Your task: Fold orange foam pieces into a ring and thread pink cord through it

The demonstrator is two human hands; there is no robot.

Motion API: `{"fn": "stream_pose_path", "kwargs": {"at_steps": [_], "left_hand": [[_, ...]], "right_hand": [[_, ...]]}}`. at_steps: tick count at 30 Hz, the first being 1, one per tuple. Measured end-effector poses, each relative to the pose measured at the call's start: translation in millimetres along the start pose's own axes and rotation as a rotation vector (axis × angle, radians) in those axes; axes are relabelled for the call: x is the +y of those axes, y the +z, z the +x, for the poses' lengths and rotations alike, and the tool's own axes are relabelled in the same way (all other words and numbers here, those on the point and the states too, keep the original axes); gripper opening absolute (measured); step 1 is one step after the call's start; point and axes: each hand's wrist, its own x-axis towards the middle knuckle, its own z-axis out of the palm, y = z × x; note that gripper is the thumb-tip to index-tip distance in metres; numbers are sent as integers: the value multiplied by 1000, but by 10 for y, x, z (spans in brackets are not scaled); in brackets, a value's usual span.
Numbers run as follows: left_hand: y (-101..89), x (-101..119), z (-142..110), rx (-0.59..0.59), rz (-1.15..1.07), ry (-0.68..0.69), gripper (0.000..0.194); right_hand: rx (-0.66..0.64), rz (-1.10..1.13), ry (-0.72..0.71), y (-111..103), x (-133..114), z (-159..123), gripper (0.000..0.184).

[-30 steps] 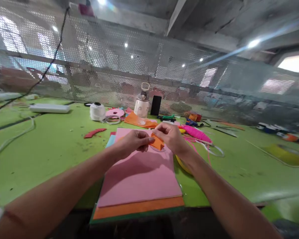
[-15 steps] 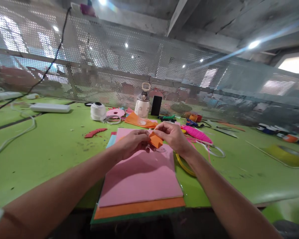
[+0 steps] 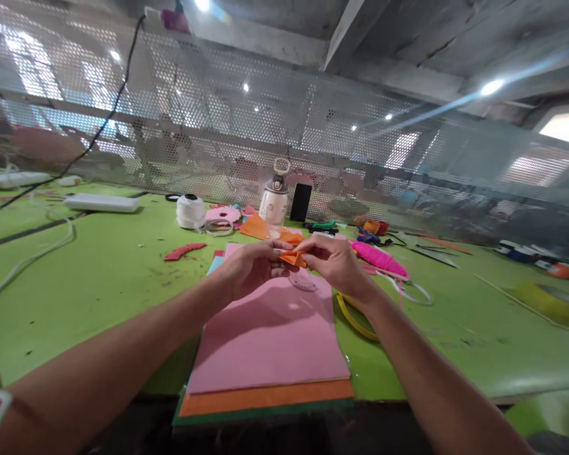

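Head view: left hand (image 3: 252, 270) and right hand (image 3: 334, 262) pinching folded orange piece (image 3: 293, 258) above far part of pink sheet (image 3: 270, 347). Clear curved ruler (image 3: 305, 285) lying on sheet's far part. Judged best: supporting with left, aligning edges with right, pressing creases gently, avoiding crushing folds.
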Motion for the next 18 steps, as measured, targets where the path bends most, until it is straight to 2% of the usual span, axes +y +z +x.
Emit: {"fn": "stream_pose_path", "kwargs": {"at_steps": [4,9,13,18], "left_hand": [[40,-24,-8,-54,5,31,33],[-18,-63,43,73,114,-28,13],[-103,-12,51,68,259,-136,11],[-135,0,43,50,305,-145,11]], "right_hand": [[98,-94,-119,-12,3,14,8],[4,-119,-297,14,16,21,19],[-47,-93,-199,28,-25,5,20],[-102,-26,-77,12,-78,0,20]]}}
